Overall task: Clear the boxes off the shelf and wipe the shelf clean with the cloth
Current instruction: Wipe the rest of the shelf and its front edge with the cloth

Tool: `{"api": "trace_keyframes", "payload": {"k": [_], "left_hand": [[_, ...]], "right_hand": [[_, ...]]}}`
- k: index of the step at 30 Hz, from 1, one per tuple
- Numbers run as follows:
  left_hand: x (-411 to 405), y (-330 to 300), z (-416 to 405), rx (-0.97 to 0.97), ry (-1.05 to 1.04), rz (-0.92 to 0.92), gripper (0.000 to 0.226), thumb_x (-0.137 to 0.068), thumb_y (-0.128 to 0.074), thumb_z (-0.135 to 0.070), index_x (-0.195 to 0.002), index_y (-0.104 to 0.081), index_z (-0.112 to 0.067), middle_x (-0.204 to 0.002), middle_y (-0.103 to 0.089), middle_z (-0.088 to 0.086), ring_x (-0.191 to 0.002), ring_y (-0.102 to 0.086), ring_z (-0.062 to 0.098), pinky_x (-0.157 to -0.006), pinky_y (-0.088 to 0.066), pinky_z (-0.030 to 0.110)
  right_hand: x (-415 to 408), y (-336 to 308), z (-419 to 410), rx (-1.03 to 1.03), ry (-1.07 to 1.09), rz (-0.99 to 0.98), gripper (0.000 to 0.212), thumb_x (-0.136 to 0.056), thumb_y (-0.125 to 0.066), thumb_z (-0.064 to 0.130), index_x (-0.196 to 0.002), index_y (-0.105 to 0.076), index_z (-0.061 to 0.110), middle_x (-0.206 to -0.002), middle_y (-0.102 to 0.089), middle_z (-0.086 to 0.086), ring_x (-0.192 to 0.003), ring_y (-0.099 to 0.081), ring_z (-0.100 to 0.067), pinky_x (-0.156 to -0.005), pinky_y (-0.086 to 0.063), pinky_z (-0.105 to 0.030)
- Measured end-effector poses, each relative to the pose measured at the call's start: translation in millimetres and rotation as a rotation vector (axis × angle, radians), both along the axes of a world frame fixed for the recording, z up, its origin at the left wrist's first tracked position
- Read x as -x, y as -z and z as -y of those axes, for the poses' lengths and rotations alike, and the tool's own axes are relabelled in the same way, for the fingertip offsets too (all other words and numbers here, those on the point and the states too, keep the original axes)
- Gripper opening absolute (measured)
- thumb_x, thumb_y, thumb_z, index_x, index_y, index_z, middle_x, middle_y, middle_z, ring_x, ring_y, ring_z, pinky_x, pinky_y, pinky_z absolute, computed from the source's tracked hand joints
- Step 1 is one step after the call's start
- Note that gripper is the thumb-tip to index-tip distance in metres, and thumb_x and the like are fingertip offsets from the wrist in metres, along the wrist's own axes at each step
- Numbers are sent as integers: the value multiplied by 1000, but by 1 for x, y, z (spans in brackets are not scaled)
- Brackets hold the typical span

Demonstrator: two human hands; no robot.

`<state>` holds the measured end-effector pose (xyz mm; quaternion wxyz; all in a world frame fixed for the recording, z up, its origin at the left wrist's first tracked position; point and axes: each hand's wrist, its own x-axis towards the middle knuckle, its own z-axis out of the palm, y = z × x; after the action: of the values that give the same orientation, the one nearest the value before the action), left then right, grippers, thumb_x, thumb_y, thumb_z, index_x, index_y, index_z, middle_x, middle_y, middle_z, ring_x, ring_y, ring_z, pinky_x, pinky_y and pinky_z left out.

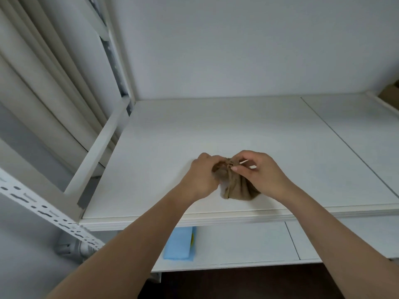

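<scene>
From the head view, the fingers (234,168) of the right hand (262,175) are pinching a gathered fold at the top of the small brown soft fabric cloth (237,186), thumb and forefinger closed on it while the other fingers are curling loosely above. The left hand (199,175) is curling around the cloth's other bunched end, so both hands are holding the same piece and neither is lying flat. The cloth is sitting on the wide white flat board shelf (248,130), near its front edge and roughly midway along the left panel, with its lower part resting on the board.

No boxes are showing on this shelf surface; only a brown cardboard edge (390,93) is peeking in at the far right, beyond the shelf's end, and what it belongs to cannot be told. So the clearing is looking done here, and the person is probably shaping the cloth for wiping.

The risks are looking modest. With the cloth bunched this tightly, little of it would be touching the board, so a wipe might be leaving streaks or missing the back corners and the seam between the two panels. Because it is lying close to the front lip, a careless sweep toward the body could be dragging it off the edge onto the lower white shelf (248,240), where a light blue folded sponge-like pad (179,244) is lying.
</scene>
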<state>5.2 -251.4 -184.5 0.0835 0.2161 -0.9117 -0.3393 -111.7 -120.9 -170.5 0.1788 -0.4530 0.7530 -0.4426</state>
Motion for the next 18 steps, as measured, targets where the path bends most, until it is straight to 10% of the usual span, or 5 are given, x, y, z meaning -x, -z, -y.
{"api": "trace_keyframes", "payload": {"k": [9, 18], "left_hand": [[-3, -12, 7, -120, -222, -212, 14, -81, -63, 0, -85, -70, -11, -83, -70, 7, -77, -63, 20, -73, -50, 26], [-25, -32, 27, -198, -345, -264, 14, -82, -64, 0, -80, -71, -12, -76, -68, 7, -65, -60, 18, -62, -52, 28]], "right_hand": [[8, -22, 4, 165, 121, 15, 31, -96, -50, 4, -102, -72, 25, -102, -71, 15, -100, -63, -7, -89, -48, -23], [10, -29, 8, 286, 411, 111, 21, -98, -50, 11, -94, -65, 25, -82, -68, -2, -67, -58, -6, -67, -48, -19]]}}
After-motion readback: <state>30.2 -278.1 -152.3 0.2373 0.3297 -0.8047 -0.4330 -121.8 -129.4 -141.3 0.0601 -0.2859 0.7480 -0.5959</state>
